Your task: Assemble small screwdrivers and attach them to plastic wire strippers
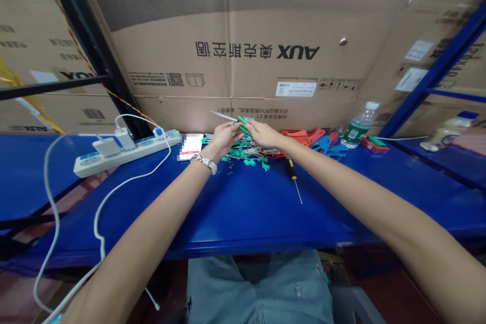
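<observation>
My left hand (225, 137) and my right hand (261, 133) meet above the far part of the blue table. Between them is a green-handled tool (244, 122), with a thin pale blade (223, 115) pointing to the left. The right hand's fingers are closed on its green handle. The left hand's fingers are pressed together beside it; what they pinch is too small to make out. Below the hands lies a pile of small green pieces (238, 151) and metal parts. A yellow and black screwdriver (291, 169) lies on the table right of the pile.
The blue table (243, 212) has red parts (301, 136) and blue parts (328, 146) at the back, beside a water bottle (359, 126). At left are a white power strip (110, 158) and looping cables. Large cardboard boxes (235, 20) stand behind.
</observation>
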Demonstrator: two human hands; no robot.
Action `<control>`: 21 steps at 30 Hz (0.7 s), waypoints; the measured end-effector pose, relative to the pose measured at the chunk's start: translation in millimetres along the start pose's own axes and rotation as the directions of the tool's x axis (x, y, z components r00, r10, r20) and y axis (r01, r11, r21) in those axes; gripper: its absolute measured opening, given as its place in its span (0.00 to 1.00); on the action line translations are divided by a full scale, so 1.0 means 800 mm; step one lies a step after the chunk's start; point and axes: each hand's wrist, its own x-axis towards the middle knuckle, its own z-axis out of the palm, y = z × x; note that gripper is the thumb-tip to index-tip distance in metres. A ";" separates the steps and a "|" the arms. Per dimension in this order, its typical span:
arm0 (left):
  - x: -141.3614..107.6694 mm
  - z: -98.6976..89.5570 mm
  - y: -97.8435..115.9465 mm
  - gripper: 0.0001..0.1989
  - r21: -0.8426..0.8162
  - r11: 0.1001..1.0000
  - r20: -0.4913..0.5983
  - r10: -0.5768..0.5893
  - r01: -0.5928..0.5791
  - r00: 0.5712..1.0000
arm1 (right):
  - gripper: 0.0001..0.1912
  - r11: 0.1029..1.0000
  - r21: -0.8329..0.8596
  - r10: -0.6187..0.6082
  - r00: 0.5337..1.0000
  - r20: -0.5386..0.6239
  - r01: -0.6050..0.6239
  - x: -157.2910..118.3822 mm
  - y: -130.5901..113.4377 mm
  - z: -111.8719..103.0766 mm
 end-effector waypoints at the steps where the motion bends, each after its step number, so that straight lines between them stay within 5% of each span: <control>1: 0.001 -0.002 -0.003 0.09 -0.010 1.000 -0.016 0.010 -0.010 1.000 | 0.20 1.000 -0.003 -0.007 1.000 0.008 0.007 0.006 0.004 -0.002; 6: -0.004 -0.014 -0.018 0.09 -0.036 0.999 -0.135 0.031 -0.036 0.990 | 0.24 0.999 0.026 -0.034 0.999 0.030 0.034 0.023 0.021 -0.008; 11: -0.006 -0.020 -0.020 0.10 -0.034 0.998 -0.216 0.041 -0.049 0.975 | 0.26 0.984 -0.160 -0.064 0.995 0.080 0.076 0.029 0.029 -0.011; 15: -0.010 -0.019 -0.019 0.09 0.022 0.997 -0.193 0.076 -0.073 0.978 | 0.29 0.965 -0.252 -0.049 0.991 0.126 0.080 0.029 0.028 -0.014; 21: -0.018 -0.015 -0.011 0.07 -0.035 0.977 -0.112 0.203 -0.208 0.973 | 0.28 0.997 -0.075 -0.010 1.000 -0.005 0.010 0.032 0.036 -0.008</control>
